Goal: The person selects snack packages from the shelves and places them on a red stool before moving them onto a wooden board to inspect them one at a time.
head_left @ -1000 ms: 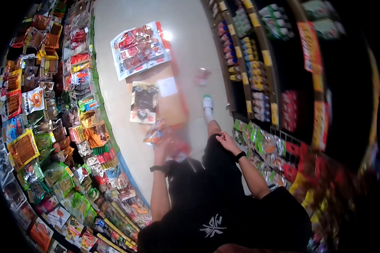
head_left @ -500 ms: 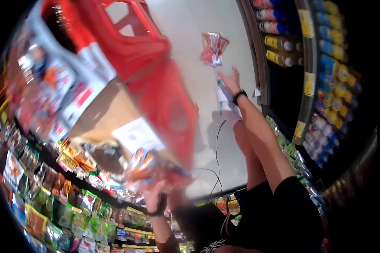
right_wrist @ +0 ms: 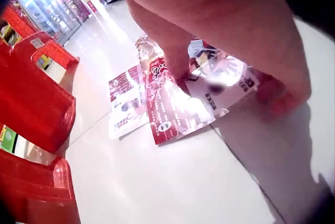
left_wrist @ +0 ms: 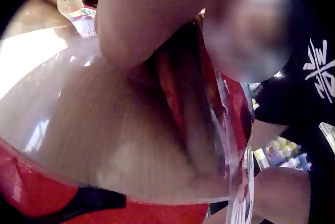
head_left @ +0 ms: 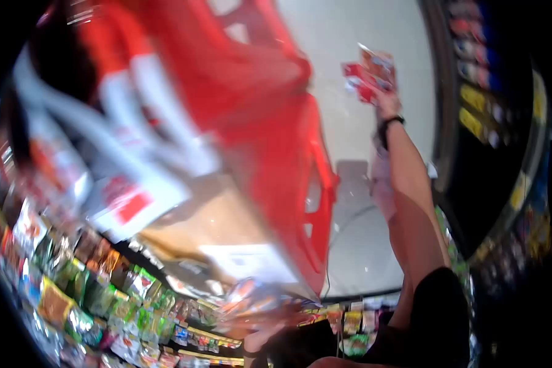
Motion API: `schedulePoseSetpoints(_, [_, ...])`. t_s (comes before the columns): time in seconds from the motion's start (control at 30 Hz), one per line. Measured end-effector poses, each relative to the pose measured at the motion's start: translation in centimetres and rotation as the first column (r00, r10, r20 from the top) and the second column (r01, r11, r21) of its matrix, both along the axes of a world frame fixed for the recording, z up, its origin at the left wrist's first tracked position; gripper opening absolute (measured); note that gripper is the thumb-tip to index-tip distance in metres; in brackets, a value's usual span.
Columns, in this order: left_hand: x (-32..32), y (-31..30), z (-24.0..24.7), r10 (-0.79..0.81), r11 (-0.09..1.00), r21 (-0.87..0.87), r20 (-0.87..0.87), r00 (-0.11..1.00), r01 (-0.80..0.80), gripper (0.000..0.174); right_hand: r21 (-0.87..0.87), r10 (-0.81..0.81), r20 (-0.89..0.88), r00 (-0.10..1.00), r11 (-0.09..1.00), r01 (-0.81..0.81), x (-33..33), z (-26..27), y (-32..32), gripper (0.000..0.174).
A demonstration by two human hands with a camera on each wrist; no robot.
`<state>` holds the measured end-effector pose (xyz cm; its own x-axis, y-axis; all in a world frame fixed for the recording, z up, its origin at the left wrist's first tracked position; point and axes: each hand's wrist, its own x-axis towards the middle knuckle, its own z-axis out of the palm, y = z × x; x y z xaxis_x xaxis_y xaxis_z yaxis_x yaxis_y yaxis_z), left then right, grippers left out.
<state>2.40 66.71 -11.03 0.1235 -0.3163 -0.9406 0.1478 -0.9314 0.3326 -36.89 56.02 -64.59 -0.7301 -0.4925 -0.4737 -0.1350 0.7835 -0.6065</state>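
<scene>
My right hand point(head_left: 386, 103) reaches down to the floor and pinches red-and-brown snack packets point(head_left: 377, 69). In the right wrist view, fingers point(right_wrist: 175, 64) press on these flat foil packets point(right_wrist: 172, 106), which lie overlapping on the pale tiles. My left hand point(head_left: 259, 338), low in the head view, grips several clear plastic snack packets point(head_left: 251, 303), blurred by motion. The left wrist view shows fingers point(left_wrist: 141, 20) closed at a large clear plastic packet point(left_wrist: 104, 135) with a brownish inside; its contents are unclear.
Left of the right hand stands a red plastic basket point(head_left: 257, 135) with cut-outs. Cardboard point(head_left: 208, 208) bearing a white label point(head_left: 251, 260) and white-and-red bags point(head_left: 129, 202) lie against it. Snack shelves point(head_left: 104, 288) run along the left, bottle shelves point(head_left: 472, 67) along the right.
My right hand has gone from my knee down to the packets on the floor and taken hold of them. The view has swung closer to the basket; the left hand keeps its packets.
</scene>
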Motion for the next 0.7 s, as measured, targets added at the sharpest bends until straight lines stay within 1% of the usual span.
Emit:
schedulePoseSetpoints(0.03, [0.0,0.4,0.3,0.006,1.0,0.001,-0.016,1.0,-0.006,0.047,0.027,-0.017,-0.06,0.998,0.999,0.019,0.8,1.0,-1.1,0.075])
schedulePoseSetpoints(0.07, [0.0,0.1,0.1,0.006,1.0,-0.01,-0.024,1.0,-0.006,0.047,0.222,-0.091,-0.154,0.984,0.967,0.124,1.1,1.3,-3.0,0.088])
schedulePoseSetpoints(0.1, [-0.1,0.4,0.2,0.018,1.0,-0.004,-0.045,0.999,-0.018,0.046,0.42,-0.182,-0.275,0.944,0.86,0.288,1.8,2.1,-5.3,0.101])
schedulePoseSetpoints(0.13, [-0.1,0.2,0.2,0.021,1.0,0.002,-0.054,0.998,-0.021,0.046,0.499,-0.258,-0.348,0.901,0.763,0.411,2.4,3.1,-7.0,0.114])
schedulePoseSetpoints(0.17, [-0.1,0.3,0.3,0.026,1.0,0.011,-0.061,0.998,-0.026,0.045,0.495,-0.323,-0.429,0.844,0.697,0.518,2.7,4.2,-8.4,0.115])
schedulePoseSetpoints(0.27, [0.1,0.1,0.2,0.019,1.0,0.015,-0.067,0.998,-0.018,0.044,0.388,-0.36,-0.261,0.896,0.811,0.439,2.2,4.2,-9.8,0.091])
schedulePoseSetpoints(0.3, [0.1,0.1,0.6,0.017,1.0,0.026,-0.061,0.998,-0.015,0.043,0.292,-0.418,-0.097,0.903,0.856,0.427,1.5,2.6,-9.4,0.084])
schedulePoseSetpoints(0.33, [0.2,0.5,0.7,0.013,1.0,0.029,-0.059,0.998,-0.011,0.043,0.198,-0.445,0.072,0.893,0.884,0.425,0.5,0.4,-8.7,0.076])
schedulePoseSetpoints(0.37, [0.1,0.7,0.9,0.013,0.999,0.03,-0.061,0.998,-0.012,0.043,0.096,-0.445,0.234,0.864,0.895,0.435,-0.3,-0.7,-7.9,0.069])
schedulePoseSetpoints(0.4, [0.2,0.7,0.9,0.006,1.0,0.028,-0.067,0.998,-0.004,0.042,0.057,-0.46,0.334,0.823,0.881,0.469,-0.3,0.5,-7.6,0.056])
schedulePoseSetpoints(0.43, [0.2,0.7,0.7,0.009,1.0,0.013,-0.081,0.997,-0.008,0.042,-0.078,-0.328,0.235,0.915,0.932,0.354,-0.6,1.9,-6.1,0.052])
schedulePoseSetpoints(0.47, [0.2,0.7,0.7,0.017,1.0,-0.005,-0.091,0.996,-0.018,0.041,-0.196,-0.172,0.118,0.978,0.961,0.193,-0.7,4.2,-3.8,0.047])
schedulePoseSetpoints(0.5, [-0.1,0.9,1.0,0.03,0.999,-0.014,-0.101,0.994,-0.031,0.041,-0.274,-0.005,-0.01,1.0,0.962,0.002,-0.8,6.6,-1.2,0.043])
schedulePoseSetpoints(0.53, [-0.2,0.9,1.4,0.04,0.999,-0.019,-0.112,0.993,-0.042,0.041,-0.16,0.099,0.05,0.994,0.983,-0.09,-1.0,7.9,2.4,0.045])
schedulePoseSetpoints(0.57, [-0.2,1.0,1.7,0.056,0.998,-0.031,-0.131,0.99,-0.061,0.04,-0.055,0.21,0.048,0.977,0.977,-0.207,-2.3,10.1,5.5,0.046])
schedulePoseSetpoints(0.6, [-0.3,1.0,1.7,0.069,0.995,-0.06,-0.152,0.986,-0.079,0.04,0.042,0.324,0.052,0.944,0.944,-0.327,-3.2,13.4,8.1,0.046])
schedulePoseSetpoints(0.63, [-0.3,1.1,1.9,0.083,0.988,-0.11,-0.186,0.979,-0.105,0.039,0.127,0.46,0.006,0.888,0.88,-0.457,-1.9,18.9,9.5,0.045])
schedulePoseSetpoints(0.67, [-0.3,0.9,2.3,0.088,0.982,-0.142,-0.215,0.973,-0.121,0.039,0.035,0.438,0.135,0.889,0.894,-0.446,-0.8,24.6,9.6,0.044])
schedulePoseSetpoints(0.7, [-0.1,0.7,2.9,0.054,0.986,-0.142,-0.216,0.975,-0.086,0.038,-0.049,0.421,0.272,0.866,0.904,-0.424,0.3,30.0,9.6,0.043])
